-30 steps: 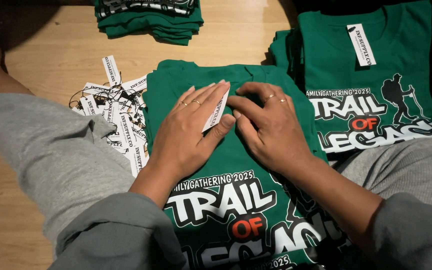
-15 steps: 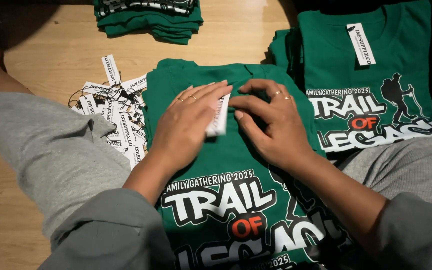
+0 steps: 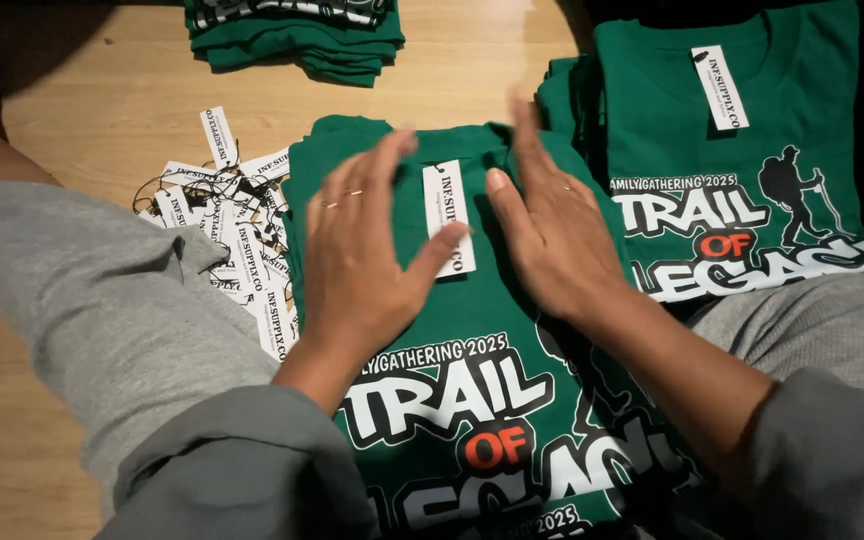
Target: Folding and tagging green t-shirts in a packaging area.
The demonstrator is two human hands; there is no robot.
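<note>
A loose heap of white paper tags lies on the wooden floor. Just right, the left hand rests flat and open on a folded green shirt, thumb touching its white tag. The right hand is open too, flat on that shirt. Another tagged green shirt lies beside.

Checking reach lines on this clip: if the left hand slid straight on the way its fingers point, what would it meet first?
Probably the white tag on the green shirt: the left hand points up and right, thumb already at the tag's lower end. Its height above the shirt is unclear.
</note>
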